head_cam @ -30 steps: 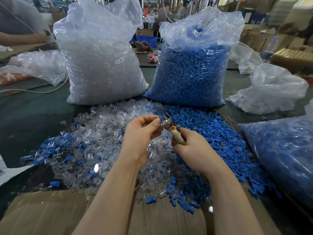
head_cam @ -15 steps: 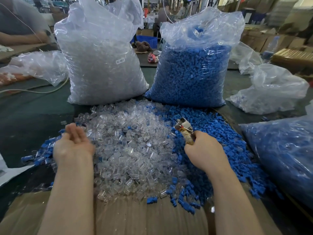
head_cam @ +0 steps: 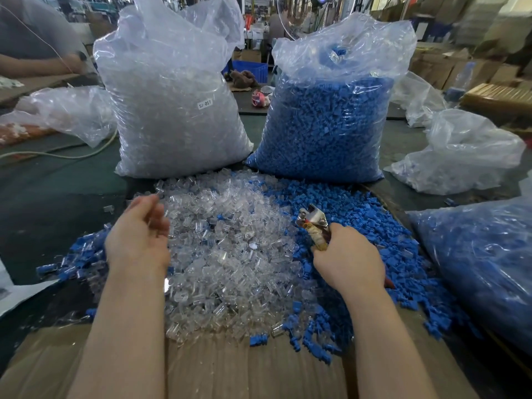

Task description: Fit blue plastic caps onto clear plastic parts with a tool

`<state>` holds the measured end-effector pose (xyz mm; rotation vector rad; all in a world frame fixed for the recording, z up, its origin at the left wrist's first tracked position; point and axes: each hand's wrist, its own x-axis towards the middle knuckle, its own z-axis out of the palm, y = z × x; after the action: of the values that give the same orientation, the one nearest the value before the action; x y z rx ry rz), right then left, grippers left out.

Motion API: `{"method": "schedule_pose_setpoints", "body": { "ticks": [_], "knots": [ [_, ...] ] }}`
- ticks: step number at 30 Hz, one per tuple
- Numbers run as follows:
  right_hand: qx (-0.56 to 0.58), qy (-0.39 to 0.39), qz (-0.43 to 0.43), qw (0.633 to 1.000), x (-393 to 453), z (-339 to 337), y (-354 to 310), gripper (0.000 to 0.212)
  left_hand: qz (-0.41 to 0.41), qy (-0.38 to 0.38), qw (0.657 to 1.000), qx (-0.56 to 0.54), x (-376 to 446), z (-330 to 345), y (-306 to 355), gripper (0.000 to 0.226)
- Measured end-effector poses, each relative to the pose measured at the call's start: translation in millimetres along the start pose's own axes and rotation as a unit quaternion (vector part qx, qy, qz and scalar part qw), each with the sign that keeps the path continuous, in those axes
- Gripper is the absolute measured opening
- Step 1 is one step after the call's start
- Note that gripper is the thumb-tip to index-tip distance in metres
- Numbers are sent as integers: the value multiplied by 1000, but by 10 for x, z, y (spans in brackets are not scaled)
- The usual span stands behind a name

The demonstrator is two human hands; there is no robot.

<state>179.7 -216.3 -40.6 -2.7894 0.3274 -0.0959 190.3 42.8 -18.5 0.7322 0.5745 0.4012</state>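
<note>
Blue caps [head_cam: 359,226] lie loose in a big heap on the right of the tabletop [head_cam: 43,197], clear parts [head_cam: 230,249] in a big heap in the middle, the two heaps touching and mixing along the seam. My left hand [head_cam: 138,237] hangs over the left edge of the clear heap, fingers loosely curled, palm turned inward; I see nothing pinched in it, though motion blur at the fingertips makes that hard to confirm. My right hand [head_cam: 348,257] grips the tool [head_cam: 312,223] by its wrapped handle, metal head pointing up and away, just above the seam where blue meets clear. I can't tell if a cap sits in the head.

Progress, as I judge it: early or mid-batch. A small scatter of pieces [head_cam: 83,254] at the far left of the heap shows blue and clear together, likely finished units, but it is small next to both loose heaps. Behind the heaps stand a full bag of clear parts [head_cam: 178,110] and a full bag of blue caps [head_cam: 328,125], both upright, tops open. Another bag with blue contents [head_cam: 483,266] lies at the right edge; assembled or raw, I can't tell.

Left to do: nearly everything. No part is at the tool right now, so I judge this as between cycles, next pick due from the clear heap.
</note>
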Motion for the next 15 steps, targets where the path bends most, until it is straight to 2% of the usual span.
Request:
{"method": "schedule_pose_setpoints", "body": {
  "ticks": [1,2,3,5,7,9,10,12,15],
  "knots": [
    [-1,4,-4,1000,-6,6,-10,15,18,-31,992,119,-32,61,-20,11],
    [-2,7,-4,1000,-11,10,-16,15,49,-70,968,237,-47,112,-70,12],
    [-7,6,-1,1000,-12,11,-20,15,76,-113,929,345,-90,143,-133,14],
    [-19,-2,7,1000,-8,8,-21,15,120,-182,829,514,-200,188,-258,24],
    [-29,-6,9,1000,1,12,-19,19,145,-196,703,668,-242,223,-385,45],
    [-31,-1,4,1000,4,33,-20,26,157,-202,580,773,-281,255,-474,63],
    [-28,2,2,1000,3,44,-20,25,161,-213,547,793,-288,266,-506,66],
    [-20,3,3,1000,0,58,-29,20,173,-234,535,793,-285,275,-530,59],
    [-14,-2,4,1000,-3,61,-38,17,194,-239,568,763,-279,272,-521,41]
  ]
}}
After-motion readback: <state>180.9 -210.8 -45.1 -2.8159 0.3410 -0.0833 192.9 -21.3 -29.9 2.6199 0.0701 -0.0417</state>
